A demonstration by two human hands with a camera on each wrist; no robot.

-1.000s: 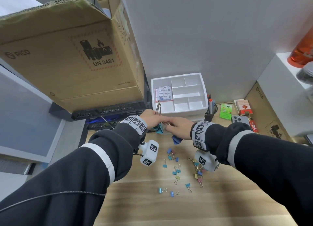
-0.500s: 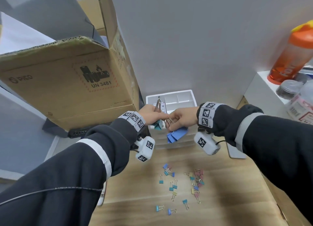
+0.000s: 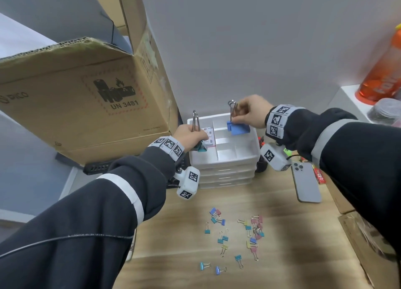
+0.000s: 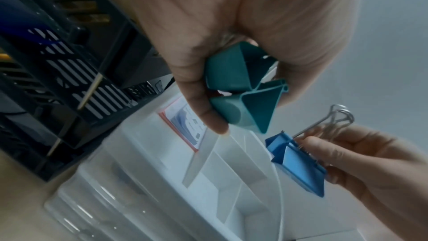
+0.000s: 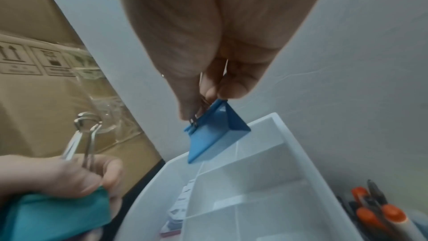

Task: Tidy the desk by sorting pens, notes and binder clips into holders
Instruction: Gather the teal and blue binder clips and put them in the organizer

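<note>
Pinching wire handles, the right hand (image 3: 252,113) holds a blue binder clip (image 3: 238,128) above the white divided tray (image 3: 249,156). The left hand (image 3: 191,136) grips teal binder clips (image 4: 241,87) over the tray's left edge. Small clips (image 3: 236,234) lie scattered on the desk (image 3: 282,245).

The blue binder clip (image 3: 238,128) has a smooth, painted-looking matt body and bright wire handles of shiny metal; the teal binder clips (image 4: 241,87) look the same, with a faint sheen along their folds. The white organiser tray (image 3: 249,154) is smooth plastic, milky and slightly translucent, with clear glossy drawer fronts below. The desk (image 3: 282,245) shows a pale wood grain with a dull finish. The cardboard box (image 3: 76,102) is rough, matt brown corrugated board with printed ink. The phone (image 3: 306,184) has a satin grey back. The sleeves (image 3: 108,212) are dark soft cloth with white bands.
</note>
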